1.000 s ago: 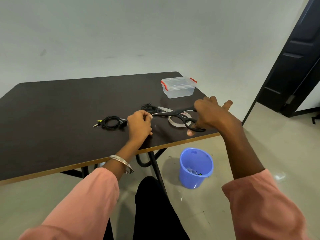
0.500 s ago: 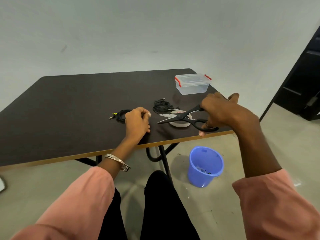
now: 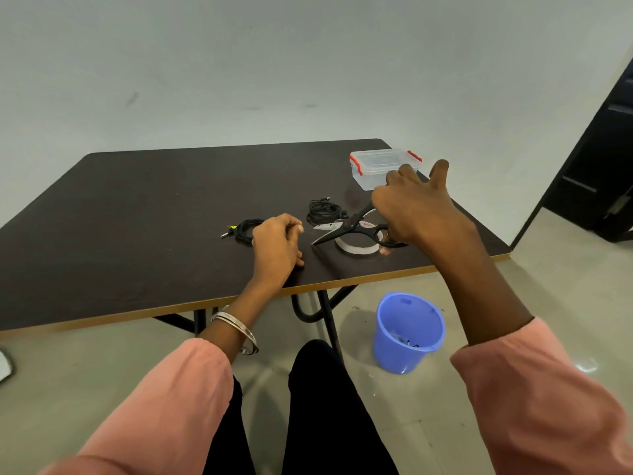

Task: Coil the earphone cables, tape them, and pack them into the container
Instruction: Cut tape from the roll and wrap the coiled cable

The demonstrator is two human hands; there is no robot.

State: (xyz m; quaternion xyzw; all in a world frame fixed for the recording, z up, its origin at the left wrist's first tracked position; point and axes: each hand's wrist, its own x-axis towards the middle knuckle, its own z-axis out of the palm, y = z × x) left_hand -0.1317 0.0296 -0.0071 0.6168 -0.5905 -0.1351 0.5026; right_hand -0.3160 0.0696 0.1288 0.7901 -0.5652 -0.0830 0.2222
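Two black coiled earphone cables lie on the dark table [image 3: 154, 217]: one cable coil [image 3: 245, 229] just left of my left hand, the other cable coil [image 3: 323, 210] farther back. My left hand [image 3: 275, 245] rests on the table with its fingers curled and the thumb pressed to the forefinger; I see nothing between them. My right hand [image 3: 418, 210] grips the handles of black scissors [image 3: 346, 228], whose blades stand open and point at my left hand. Under the scissors lies a white tape roll [image 3: 356, 247]. The clear container [image 3: 376, 168] with red clips stands closed at the back right.
A blue bucket [image 3: 407, 332] with some scraps inside stands on the floor below the table's right front corner. A dark door [image 3: 603, 159] is at the right. My legs are under the table's near edge.
My right hand has lifted a little with the scissors and their blades have opened wider. My left hand has stayed where it was. The view has shifted slightly.
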